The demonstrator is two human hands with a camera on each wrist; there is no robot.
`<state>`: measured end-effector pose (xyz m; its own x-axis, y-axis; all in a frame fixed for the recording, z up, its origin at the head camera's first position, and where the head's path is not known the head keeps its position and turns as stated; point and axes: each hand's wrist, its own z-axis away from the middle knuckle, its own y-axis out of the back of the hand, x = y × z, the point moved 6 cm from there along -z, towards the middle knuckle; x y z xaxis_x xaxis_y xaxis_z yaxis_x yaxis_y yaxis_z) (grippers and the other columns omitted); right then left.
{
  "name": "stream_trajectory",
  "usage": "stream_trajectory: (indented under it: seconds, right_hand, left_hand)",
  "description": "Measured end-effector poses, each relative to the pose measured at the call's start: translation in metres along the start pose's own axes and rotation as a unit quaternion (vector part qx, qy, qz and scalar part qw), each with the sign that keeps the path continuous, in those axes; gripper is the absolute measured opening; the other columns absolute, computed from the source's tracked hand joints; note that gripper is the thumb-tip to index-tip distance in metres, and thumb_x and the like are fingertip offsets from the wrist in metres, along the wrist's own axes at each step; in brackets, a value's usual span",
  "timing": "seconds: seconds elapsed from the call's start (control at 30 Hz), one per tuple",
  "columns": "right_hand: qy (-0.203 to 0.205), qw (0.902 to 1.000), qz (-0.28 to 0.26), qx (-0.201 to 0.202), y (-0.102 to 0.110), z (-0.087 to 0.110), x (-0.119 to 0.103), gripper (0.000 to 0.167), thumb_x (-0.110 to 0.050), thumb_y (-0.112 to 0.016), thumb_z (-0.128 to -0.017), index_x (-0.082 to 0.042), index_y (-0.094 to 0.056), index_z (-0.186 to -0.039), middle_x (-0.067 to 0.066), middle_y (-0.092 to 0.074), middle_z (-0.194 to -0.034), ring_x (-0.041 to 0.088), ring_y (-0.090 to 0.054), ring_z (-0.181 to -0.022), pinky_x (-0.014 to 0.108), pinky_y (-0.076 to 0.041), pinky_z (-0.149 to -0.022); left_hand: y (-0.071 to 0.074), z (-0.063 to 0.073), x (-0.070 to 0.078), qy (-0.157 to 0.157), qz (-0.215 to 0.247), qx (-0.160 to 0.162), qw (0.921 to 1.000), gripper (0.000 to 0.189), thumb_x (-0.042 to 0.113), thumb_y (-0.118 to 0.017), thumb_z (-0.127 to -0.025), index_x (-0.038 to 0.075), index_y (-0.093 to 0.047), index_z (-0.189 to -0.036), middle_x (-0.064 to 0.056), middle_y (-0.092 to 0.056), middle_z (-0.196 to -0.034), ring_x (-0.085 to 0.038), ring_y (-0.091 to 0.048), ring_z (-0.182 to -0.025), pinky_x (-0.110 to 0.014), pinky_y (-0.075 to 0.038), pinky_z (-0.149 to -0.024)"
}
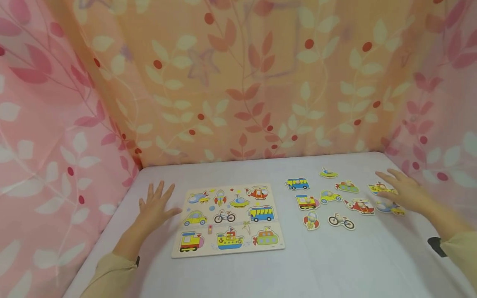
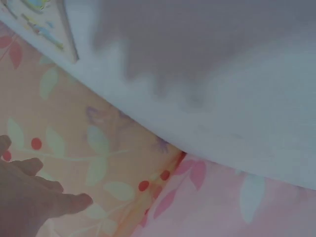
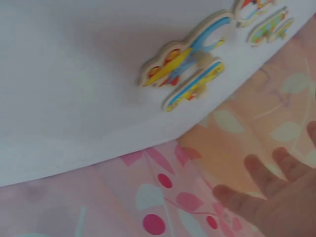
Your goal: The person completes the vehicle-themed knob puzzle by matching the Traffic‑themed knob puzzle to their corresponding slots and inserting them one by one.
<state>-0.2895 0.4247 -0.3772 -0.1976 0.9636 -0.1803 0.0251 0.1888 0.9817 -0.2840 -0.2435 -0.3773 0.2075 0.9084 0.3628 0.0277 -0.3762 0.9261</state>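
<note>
My left hand (image 1: 153, 209) hovers with spread fingers just left of a wooden puzzle board (image 1: 231, 252) printed with vehicles. Over on the right, my right hand (image 1: 408, 192) is held above the ship piece (image 1: 380, 188) and the airplane piece (image 1: 389, 207), fingers extended and holding nothing. In the right wrist view the airplane piece (image 3: 185, 57) and the ship piece (image 3: 195, 89) lie side by side, apart from the hand (image 3: 276, 197). The left wrist view has the left hand (image 2: 39, 197) over the table's edge, with only a corner of the board (image 2: 54, 29) showing.
Between board and right hand lie loose knobbed pieces: bus (image 1: 297, 183), train (image 1: 307, 202), car (image 1: 331, 196), rocket (image 1: 311, 220), bicycle (image 1: 341, 221), helicopter (image 1: 360, 206), submarine (image 1: 347, 186) and flying saucer (image 1: 328, 172). Floral curtains (image 1: 238, 82) enclose the white table (image 1: 261, 277).
</note>
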Motion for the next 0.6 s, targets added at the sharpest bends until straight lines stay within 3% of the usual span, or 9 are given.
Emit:
stream_trajectory:
  seconds: [0.2, 0.33, 0.43, 0.6]
  right_hand:
    - [0.037, 0.9972, -0.062, 0.017, 0.0, -0.001, 0.01, 0.057, -0.016, -0.075, -0.084, 0.008, -0.051, -0.13, 0.035, -0.046, -0.122, 0.052, -0.045, -0.107, 0.071, -0.04, -0.083]
    - [-0.003, 0.9951, -0.093, -0.032, -0.011, 0.002, 0.026, 0.052, -0.022, -0.073, -0.087, 0.006, -0.057, -0.127, 0.034, -0.051, -0.118, 0.045, -0.051, -0.1, 0.058, -0.051, -0.073]
    - [-0.048, 0.9876, -0.129, -0.075, -0.022, 0.005, 0.04, 0.056, -0.031, -0.069, -0.09, 0.007, -0.055, -0.128, 0.034, -0.051, -0.119, 0.043, -0.052, -0.099, 0.05, -0.054, -0.07]
    - [-0.067, 0.9813, -0.157, -0.088, -0.034, 0.011, 0.057, 0.054, -0.031, -0.067, -0.092, 0.011, -0.055, -0.125, 0.027, -0.056, -0.11, 0.036, -0.054, -0.095, 0.038, -0.051, -0.069]
  left_hand:
    - [-0.011, 0.006, -0.016, -0.005, 0.013, -0.04, 0.9991, 0.086, 0.035, -0.074, -0.085, -0.001, -0.03, -0.149, -0.033, -0.012, -0.154, -0.056, 0.004, -0.139, -0.081, -0.004, -0.098]
    - [-0.023, 0.011, -0.028, -0.014, -0.004, -0.072, 0.9973, 0.091, 0.038, -0.077, -0.08, -0.001, -0.031, -0.149, -0.031, -0.017, -0.154, -0.056, -0.002, -0.138, -0.081, -0.008, -0.097]
    - [-0.033, 0.015, -0.034, -0.028, -0.013, -0.09, 0.9954, 0.097, 0.042, -0.079, -0.076, 0.001, -0.032, -0.149, -0.03, -0.02, -0.154, -0.057, -0.004, -0.138, -0.081, -0.009, -0.096]
    - [-0.045, 0.02, -0.039, -0.035, 0.011, -0.111, 0.9932, 0.105, 0.046, -0.082, -0.069, 0.002, -0.033, -0.15, -0.028, -0.021, -0.155, -0.056, -0.002, -0.139, -0.082, -0.002, -0.096]
